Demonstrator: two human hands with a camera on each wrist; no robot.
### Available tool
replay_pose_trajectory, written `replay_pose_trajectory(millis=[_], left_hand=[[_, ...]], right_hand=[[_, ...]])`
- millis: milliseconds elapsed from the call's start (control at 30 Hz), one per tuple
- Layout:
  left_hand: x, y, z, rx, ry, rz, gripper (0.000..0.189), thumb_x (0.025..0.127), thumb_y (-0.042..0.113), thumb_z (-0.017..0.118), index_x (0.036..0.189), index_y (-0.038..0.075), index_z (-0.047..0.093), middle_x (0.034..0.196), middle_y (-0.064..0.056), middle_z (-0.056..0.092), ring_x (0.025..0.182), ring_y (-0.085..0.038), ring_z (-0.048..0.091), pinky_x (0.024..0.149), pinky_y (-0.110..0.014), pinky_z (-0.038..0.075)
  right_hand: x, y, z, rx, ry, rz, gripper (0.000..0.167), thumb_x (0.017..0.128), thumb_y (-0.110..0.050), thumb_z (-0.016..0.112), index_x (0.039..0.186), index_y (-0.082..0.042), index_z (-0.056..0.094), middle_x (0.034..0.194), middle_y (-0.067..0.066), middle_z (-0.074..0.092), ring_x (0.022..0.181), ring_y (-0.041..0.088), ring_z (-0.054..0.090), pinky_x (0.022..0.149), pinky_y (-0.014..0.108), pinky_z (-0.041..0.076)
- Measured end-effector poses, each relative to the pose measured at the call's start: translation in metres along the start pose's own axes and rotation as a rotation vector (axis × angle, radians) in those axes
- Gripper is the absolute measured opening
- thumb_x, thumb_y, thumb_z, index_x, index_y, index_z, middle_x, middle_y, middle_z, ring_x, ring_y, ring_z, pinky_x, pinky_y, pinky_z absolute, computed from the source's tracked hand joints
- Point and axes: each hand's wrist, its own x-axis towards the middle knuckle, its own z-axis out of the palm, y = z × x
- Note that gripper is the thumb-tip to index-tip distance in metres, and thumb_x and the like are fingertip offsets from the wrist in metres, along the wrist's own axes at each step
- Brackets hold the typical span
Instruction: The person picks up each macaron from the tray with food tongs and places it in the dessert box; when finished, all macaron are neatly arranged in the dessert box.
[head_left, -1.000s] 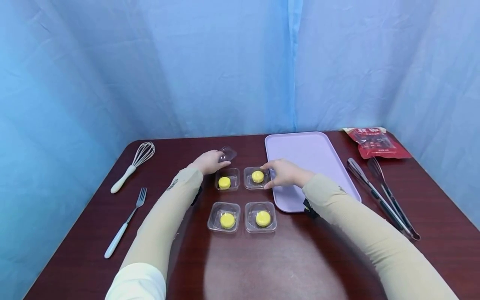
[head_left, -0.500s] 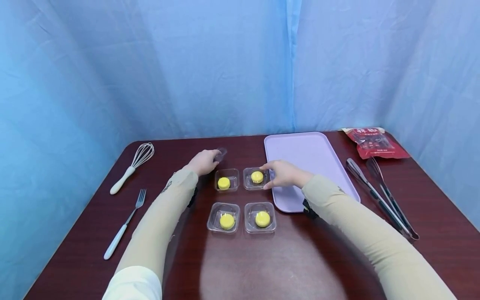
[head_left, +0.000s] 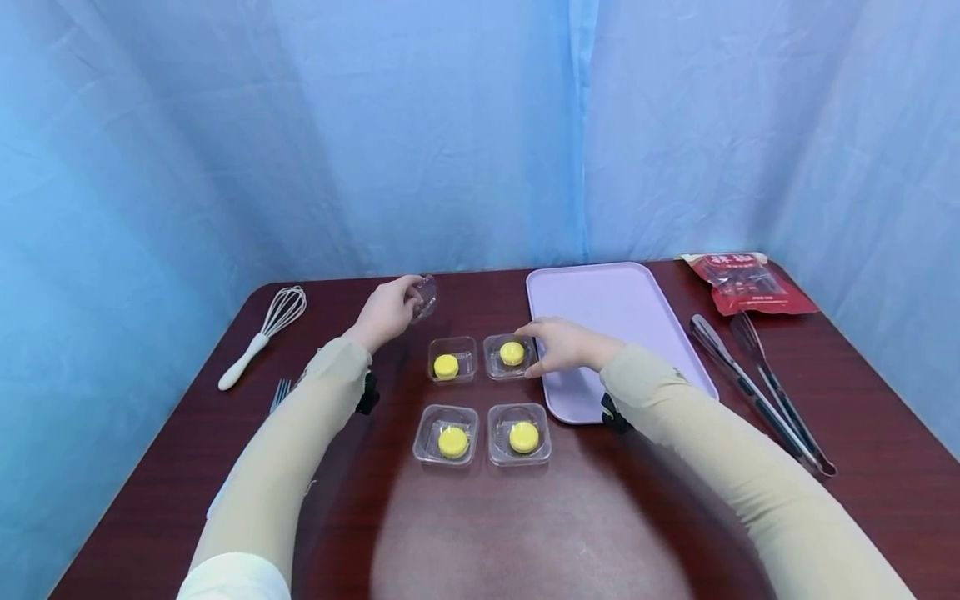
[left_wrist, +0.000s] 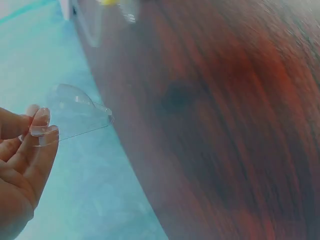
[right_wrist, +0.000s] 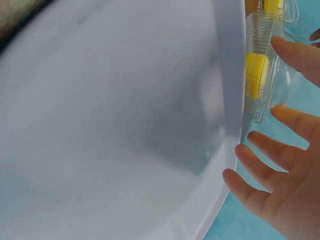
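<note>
My left hand [head_left: 390,308] pinches a clear domed plastic lid [head_left: 425,298] by its edge, held up near the table's far edge. In the left wrist view, thumb and fingertips grip one corner of the lid [left_wrist: 72,107]. My right hand [head_left: 566,343] has its fingers spread at the right side of the back right clear box [head_left: 495,368], thumb and forefinger at its corners. Inside that box lies a yellow macaron [head_left: 512,353]; in the right wrist view a clear dome [right_wrist: 284,87] bulges above its rim. Another clear box [head_left: 467,348] with a macaron [head_left: 446,367] stands left of it.
Two more clear boxes with macarons stand in front, left [head_left: 426,454] and right [head_left: 501,454]. A lilac tray [head_left: 600,300] lies right, partly under my right hand. Tongs [head_left: 750,387] and a red packet [head_left: 750,287] lie farther right; a whisk [head_left: 258,346] and partly covered fork [head_left: 281,392] left.
My left hand has moved left and away toward the table's far edge, carrying the lid and raising it. The left forearm now covers most of the fork. My right hand has hardly moved.
</note>
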Motion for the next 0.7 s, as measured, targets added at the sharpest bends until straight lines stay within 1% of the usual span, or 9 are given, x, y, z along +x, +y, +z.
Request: replay_pose_trajectory(millis=[67, 167, 267, 333, 433, 500, 600, 700], left_hand=[[-0.002, 0.002, -0.004, -0.054, 0.021, -0.002, 0.042, 0.097, 0.002, 0.044, 0.139, 0.004, 0.043, 0.109, -0.014, 0.062, 0.098, -0.026, 0.061, 0.072, -0.035, 0.048], [-0.003, 0.007, -0.008, -0.133, 0.044, -0.006, 0.046, 0.096, 0.0, 0.044, 0.142, 0.003, 0.04, 0.109, -0.014, 0.06, 0.099, -0.027, 0.06, 0.07, -0.034, 0.046], [-0.005, 0.012, -0.012, -0.236, 0.059, -0.019, 0.049, 0.095, -0.002, 0.044, 0.144, 0.005, 0.037, 0.109, -0.014, 0.059, 0.098, -0.027, 0.061, 0.073, -0.034, 0.05], [-0.007, 0.015, -0.013, -0.331, 0.062, -0.033, 0.052, 0.095, -0.003, 0.044, 0.145, 0.007, 0.035, 0.109, -0.015, 0.058, 0.098, -0.027, 0.06, 0.079, -0.036, 0.053], [-0.009, 0.017, -0.013, -0.49, 0.053, -0.052, 0.054, 0.096, -0.005, 0.042, 0.147, 0.009, 0.032, 0.109, -0.017, 0.055, 0.1, -0.028, 0.06, 0.087, -0.037, 0.053], [-0.012, 0.017, -0.011, -0.589, 0.041, -0.067, 0.056, 0.096, -0.006, 0.041, 0.148, 0.01, 0.03, 0.109, -0.017, 0.053, 0.101, -0.027, 0.059, 0.09, -0.037, 0.053], [-0.016, 0.018, -0.008, -0.708, 0.021, -0.09, 0.057, 0.096, -0.008, 0.041, 0.148, 0.011, 0.029, 0.108, -0.015, 0.052, 0.098, -0.023, 0.059, 0.09, -0.035, 0.053], [-0.021, 0.019, -0.004, -0.799, -0.006, -0.106, 0.057, 0.095, -0.007, 0.044, 0.148, 0.01, 0.029, 0.105, -0.011, 0.052, 0.094, -0.016, 0.059, 0.087, -0.033, 0.054]], right_hand=[[0.0, -0.001, -0.001, 0.016, 0.014, 0.001, 0.074, 0.077, -0.029, 0.075, 0.137, 0.002, 0.045, 0.138, 0.027, 0.045, 0.129, 0.042, 0.041, 0.11, 0.05, 0.031], [0.0, -0.001, -0.003, 0.035, 0.066, -0.006, 0.075, 0.078, -0.029, 0.074, 0.138, 0.003, 0.043, 0.138, 0.028, 0.044, 0.129, 0.041, 0.041, 0.11, 0.05, 0.031], [0.001, -0.003, -0.006, 0.058, 0.13, 0.0, 0.073, 0.079, -0.029, 0.073, 0.138, 0.002, 0.044, 0.139, 0.026, 0.044, 0.13, 0.04, 0.04, 0.109, 0.05, 0.032], [0.002, -0.005, -0.008, 0.07, 0.173, 0.005, 0.072, 0.08, -0.03, 0.073, 0.139, 0.0, 0.044, 0.14, 0.025, 0.043, 0.131, 0.039, 0.039, 0.11, 0.05, 0.031], [0.004, -0.009, -0.01, 0.083, 0.239, 0.001, 0.073, 0.08, -0.032, 0.074, 0.139, -0.001, 0.044, 0.142, 0.023, 0.042, 0.133, 0.038, 0.038, 0.111, 0.05, 0.03], [0.007, -0.011, -0.011, 0.082, 0.284, -0.012, 0.074, 0.08, -0.033, 0.075, 0.14, -0.002, 0.044, 0.142, 0.022, 0.042, 0.133, 0.037, 0.038, 0.111, 0.049, 0.031], [0.011, -0.015, -0.01, 0.068, 0.334, -0.026, 0.078, 0.079, -0.036, 0.076, 0.141, -0.003, 0.042, 0.142, 0.02, 0.042, 0.132, 0.036, 0.039, 0.11, 0.049, 0.032], [0.015, -0.021, -0.01, 0.051, 0.347, -0.031, 0.083, 0.077, -0.038, 0.077, 0.143, -0.006, 0.04, 0.143, 0.019, 0.041, 0.132, 0.036, 0.04, 0.11, 0.049, 0.033]])
